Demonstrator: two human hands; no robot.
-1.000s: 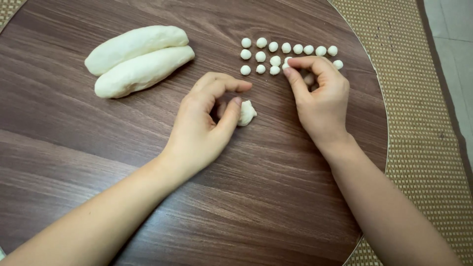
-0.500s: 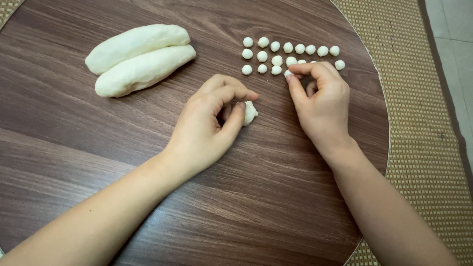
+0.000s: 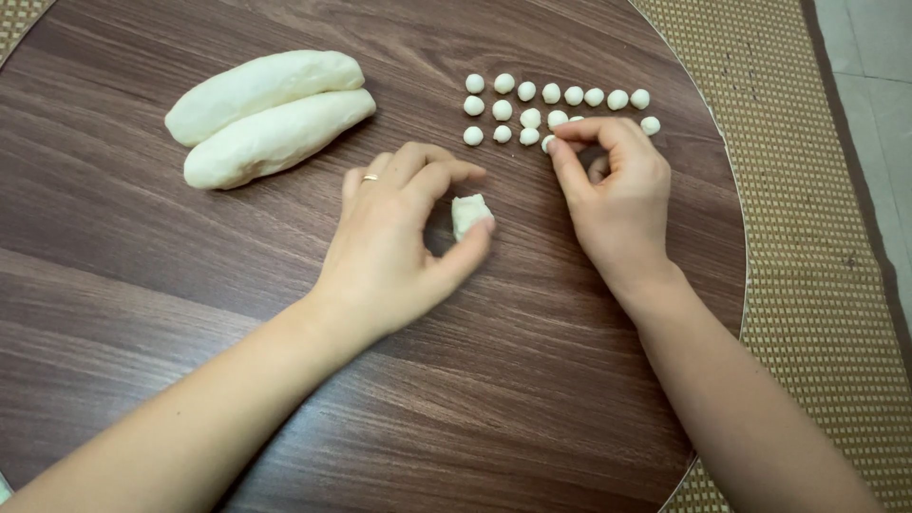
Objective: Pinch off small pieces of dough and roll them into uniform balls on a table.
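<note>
White dough under two hands on a round wooden tabletop (image 3: 285,380).
Left hand (image 3: 399,237), ring on one finger, pinches a small dough lump (image 3: 468,213) between thumb and fingers just above the wood. Right hand (image 3: 613,185) pinches a tiny ball (image 3: 548,142) at the edge of the rows of balls (image 3: 532,100). Two dough logs (image 3: 271,114) lie touching, well to the left.

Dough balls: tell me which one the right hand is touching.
The ball at the right end of the bottom row, pinched at the right hand's fingertips; every other ball lies untouched.
</note>
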